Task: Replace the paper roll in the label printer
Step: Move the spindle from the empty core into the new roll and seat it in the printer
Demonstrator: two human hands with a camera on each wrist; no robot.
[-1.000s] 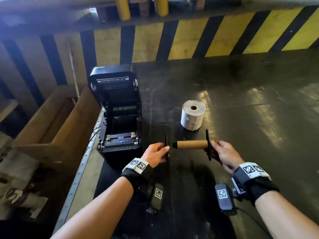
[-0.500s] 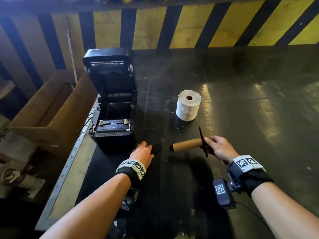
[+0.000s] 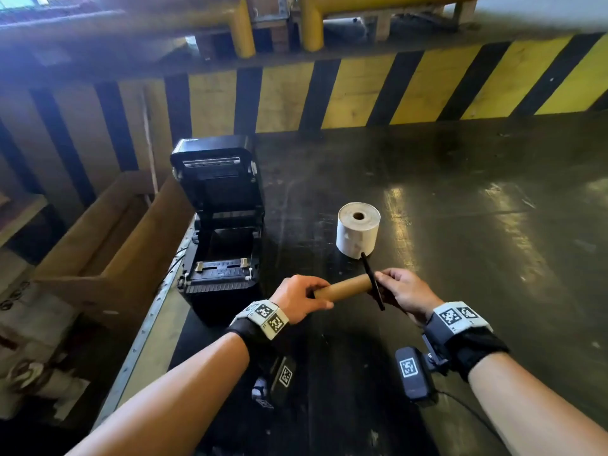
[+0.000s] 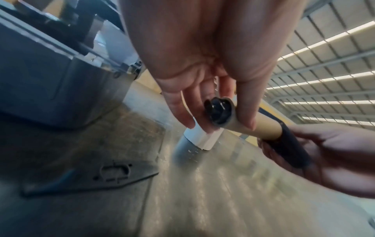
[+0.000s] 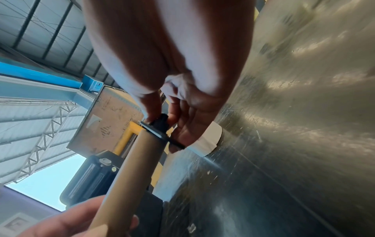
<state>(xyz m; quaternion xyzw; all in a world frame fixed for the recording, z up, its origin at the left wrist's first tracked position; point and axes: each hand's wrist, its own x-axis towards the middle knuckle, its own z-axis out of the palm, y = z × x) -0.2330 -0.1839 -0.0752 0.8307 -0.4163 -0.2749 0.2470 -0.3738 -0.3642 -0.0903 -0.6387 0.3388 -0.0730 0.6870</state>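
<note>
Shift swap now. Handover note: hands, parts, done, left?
Left hand grips the empty cardboard core. Right hand holds the black spindle flange at the core's other end.
Label printer sits lid open, bay empty. New paper roll stands on end on the table. Loose flange lies on the table.
Done: spindle out, one flange off.
Left: strip core, load new roll, refit, close.

Your empty brown cardboard core (image 3: 343,286) sits level on its black flanged spindle (image 3: 372,282); the full white paper roll (image 3: 358,230) stands upright just behind; the black label printer (image 3: 221,225) lies open, bay empty.
</note>
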